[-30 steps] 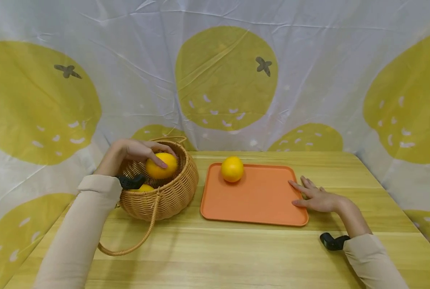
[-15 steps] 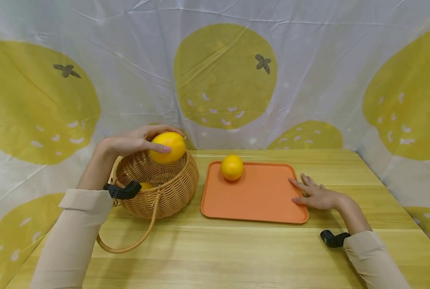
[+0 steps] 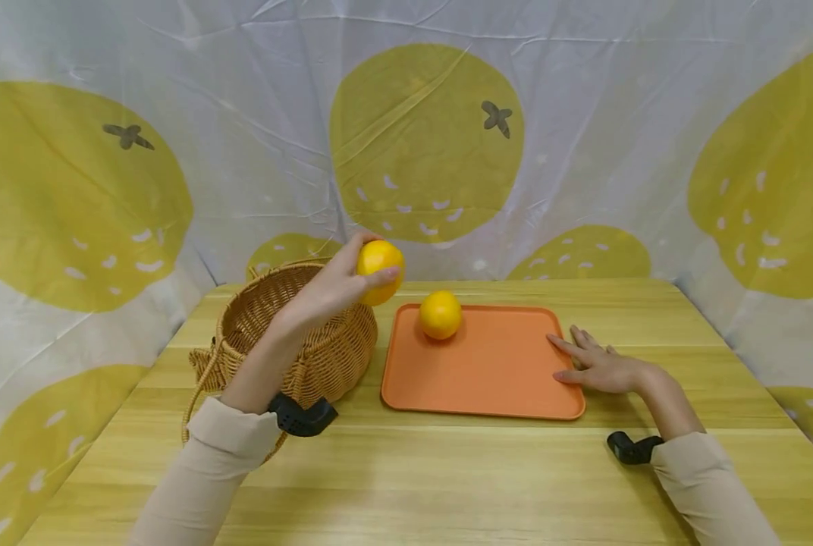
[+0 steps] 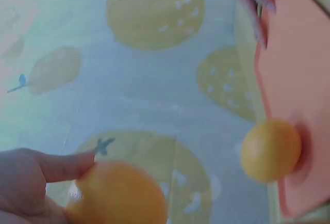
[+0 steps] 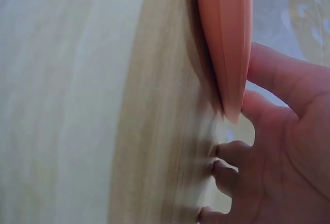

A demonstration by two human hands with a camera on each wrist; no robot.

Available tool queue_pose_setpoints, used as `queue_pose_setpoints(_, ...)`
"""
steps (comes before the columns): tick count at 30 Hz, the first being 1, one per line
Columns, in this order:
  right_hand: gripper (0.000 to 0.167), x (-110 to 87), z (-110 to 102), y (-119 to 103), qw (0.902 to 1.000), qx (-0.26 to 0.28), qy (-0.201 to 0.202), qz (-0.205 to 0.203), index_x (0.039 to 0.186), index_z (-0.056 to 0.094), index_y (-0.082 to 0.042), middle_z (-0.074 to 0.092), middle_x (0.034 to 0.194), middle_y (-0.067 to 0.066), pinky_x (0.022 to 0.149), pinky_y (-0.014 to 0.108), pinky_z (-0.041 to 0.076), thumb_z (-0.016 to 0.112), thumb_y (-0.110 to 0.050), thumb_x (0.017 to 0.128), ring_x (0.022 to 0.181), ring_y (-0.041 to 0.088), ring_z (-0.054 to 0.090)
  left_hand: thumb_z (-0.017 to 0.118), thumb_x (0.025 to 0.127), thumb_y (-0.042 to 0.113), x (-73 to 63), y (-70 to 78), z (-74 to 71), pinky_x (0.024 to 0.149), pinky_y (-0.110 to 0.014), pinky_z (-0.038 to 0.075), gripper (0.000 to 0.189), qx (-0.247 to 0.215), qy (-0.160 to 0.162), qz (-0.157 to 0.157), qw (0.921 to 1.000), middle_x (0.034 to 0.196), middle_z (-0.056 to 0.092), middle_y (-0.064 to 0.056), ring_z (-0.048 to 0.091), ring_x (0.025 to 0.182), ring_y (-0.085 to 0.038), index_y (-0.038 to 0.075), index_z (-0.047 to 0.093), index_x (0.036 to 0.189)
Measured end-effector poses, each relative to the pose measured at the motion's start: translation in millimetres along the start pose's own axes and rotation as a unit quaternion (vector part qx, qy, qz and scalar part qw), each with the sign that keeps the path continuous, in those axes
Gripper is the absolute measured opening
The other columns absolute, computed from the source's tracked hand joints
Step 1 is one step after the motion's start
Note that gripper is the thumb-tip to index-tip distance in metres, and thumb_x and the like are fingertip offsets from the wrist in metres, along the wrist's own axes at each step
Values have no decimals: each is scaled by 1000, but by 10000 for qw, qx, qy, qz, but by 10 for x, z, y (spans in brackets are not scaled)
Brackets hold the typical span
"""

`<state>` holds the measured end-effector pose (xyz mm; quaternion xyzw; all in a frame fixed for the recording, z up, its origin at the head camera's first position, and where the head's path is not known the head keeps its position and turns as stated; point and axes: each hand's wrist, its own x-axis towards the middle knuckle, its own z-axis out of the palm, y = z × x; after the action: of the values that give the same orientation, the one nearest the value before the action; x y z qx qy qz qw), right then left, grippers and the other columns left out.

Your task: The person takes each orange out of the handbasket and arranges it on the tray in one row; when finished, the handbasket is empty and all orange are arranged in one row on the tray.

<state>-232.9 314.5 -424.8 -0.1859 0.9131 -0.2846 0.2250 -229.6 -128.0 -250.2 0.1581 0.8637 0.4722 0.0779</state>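
My left hand grips an orange, thumb across its near side, held in the air just past the right rim of the wicker basket. In the left wrist view that orange shows beside the thumb. A second orange sits on the back left corner of the orange-coloured tray. At the tray's right edge, my right hand lies with fingers spread; thumb and index finger touch the rim. Its other fingertips rest on the table in the right wrist view. My left forearm hides part of the basket's inside.
The basket's handle hangs down to the wooden table on the near left. Behind the table hangs a fruit-printed cloth. Each wrist wears a black camera.
My left hand has lifted the orange up out of the basket and carried it right, towards the tray. The right hand and the tray stay where they were.
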Motion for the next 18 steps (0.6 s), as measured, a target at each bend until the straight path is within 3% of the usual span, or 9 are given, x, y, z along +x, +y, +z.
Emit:
queue_pose_setpoints(4,89,-82,-44,-217,10000,14,-40,76,167,15,-8,-16,167,34,112,79,-13,60,-49,102,153,55,-18,61,105,26,59,6,298,89,-36,52,56,-100,276,9,9996,137,48,-20,57,113,-31,8,35,151)
queue_pose_setpoints(7,88,-101,-47,-249,9999,81,-51,39,166,15,-4,-16,166,37,111,80,-14,60,-45,103,152,57,-18,62,104,24,120,-2,480,89,-37,52,56,-153,603,1,9981,136,48,-21,58,112,-31,7,36,150)
queue_pose_setpoints(13,86,-90,-37,-157,9997,216,-26,-119,167,13,-9,-18,165,37,108,81,-17,59,-45,103,151,56,-22,64,103,28,217,-14,760,96,-46,51,61,-246,1105,-260,9932,140,40,-26,54,119,-36,6,34,152)
queue_pose_setpoints(18,85,-54,-23,-112,9996,191,11,-197,168,15,-16,-18,166,36,108,81,-16,58,-49,103,152,54,-22,66,102,29,342,-164,903,109,-56,44,65,-243,1480,-464,9876,147,38,-27,46,132,-42,8,34,155)
